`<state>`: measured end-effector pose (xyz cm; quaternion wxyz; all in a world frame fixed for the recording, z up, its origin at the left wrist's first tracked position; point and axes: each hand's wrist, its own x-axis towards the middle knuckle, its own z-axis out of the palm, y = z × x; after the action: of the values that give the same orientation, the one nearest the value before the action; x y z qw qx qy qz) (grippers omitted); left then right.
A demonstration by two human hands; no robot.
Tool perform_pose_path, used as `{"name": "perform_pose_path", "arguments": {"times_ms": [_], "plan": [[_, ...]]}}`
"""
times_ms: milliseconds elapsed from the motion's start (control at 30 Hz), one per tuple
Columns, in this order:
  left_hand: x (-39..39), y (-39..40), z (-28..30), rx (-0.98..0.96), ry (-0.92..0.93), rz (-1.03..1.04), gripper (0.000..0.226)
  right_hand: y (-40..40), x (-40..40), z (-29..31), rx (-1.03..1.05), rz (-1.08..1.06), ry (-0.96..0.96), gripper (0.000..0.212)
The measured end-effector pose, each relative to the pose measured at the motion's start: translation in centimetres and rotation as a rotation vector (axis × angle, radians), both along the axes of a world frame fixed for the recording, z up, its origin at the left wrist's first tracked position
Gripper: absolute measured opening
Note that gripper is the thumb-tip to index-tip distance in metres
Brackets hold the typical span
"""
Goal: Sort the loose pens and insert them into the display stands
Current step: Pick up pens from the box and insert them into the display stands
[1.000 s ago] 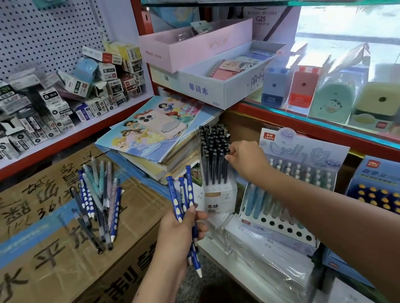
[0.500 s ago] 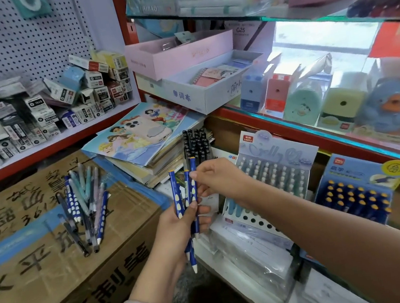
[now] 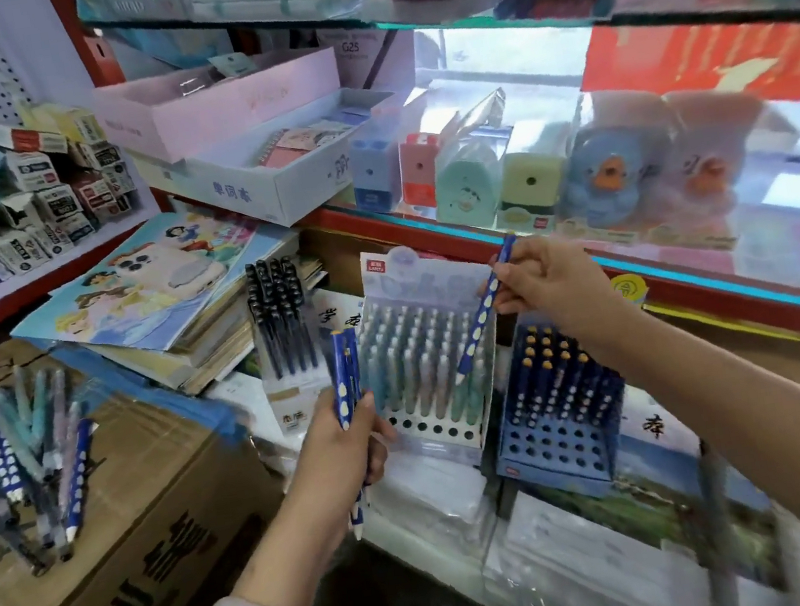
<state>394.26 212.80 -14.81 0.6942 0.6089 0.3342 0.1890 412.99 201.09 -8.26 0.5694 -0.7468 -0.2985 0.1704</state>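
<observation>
Tilting in the right hand (image 3: 548, 280), a seemingly white-dotted blue pen (image 3: 483, 303).

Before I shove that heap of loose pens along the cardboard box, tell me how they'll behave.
The loose pens look round-barrelled and lie criss-crossed, so some would probably roll and scatter. They seem stiff and light. The cardboard box top looks flat, yet the heap lies near its front edge, so a few might drop off.

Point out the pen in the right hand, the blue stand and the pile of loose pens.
pen (image 3: 484, 304): head view, mid-barrel.
blue stand (image 3: 547, 452): head view, front face holes.
loose pens (image 3: 33, 451): head view, pile middle.
</observation>
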Motion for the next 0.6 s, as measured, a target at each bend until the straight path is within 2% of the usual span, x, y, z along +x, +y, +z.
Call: {"name": "perform_pose_path", "arguments": {"times_ms": [267,367,600], "plan": [[3.0,-2.8,0.9,0.099,0.002,-0.133,0.010,-7.7,0.5,-3.7,-0.286,-0.191,-0.319,0.006],[3.6,-3.0,0.7,0.093,0.011,-0.108,0.012,-8.6,-0.3,-5.7,-0.375,-0.213,-0.426,0.014],[3.7,-3.0,0.3,0.142,0.091,-0.097,0.016,-8.3,-1.1,-8.5,-0.380,-0.268,-0.384,0.013]]}}
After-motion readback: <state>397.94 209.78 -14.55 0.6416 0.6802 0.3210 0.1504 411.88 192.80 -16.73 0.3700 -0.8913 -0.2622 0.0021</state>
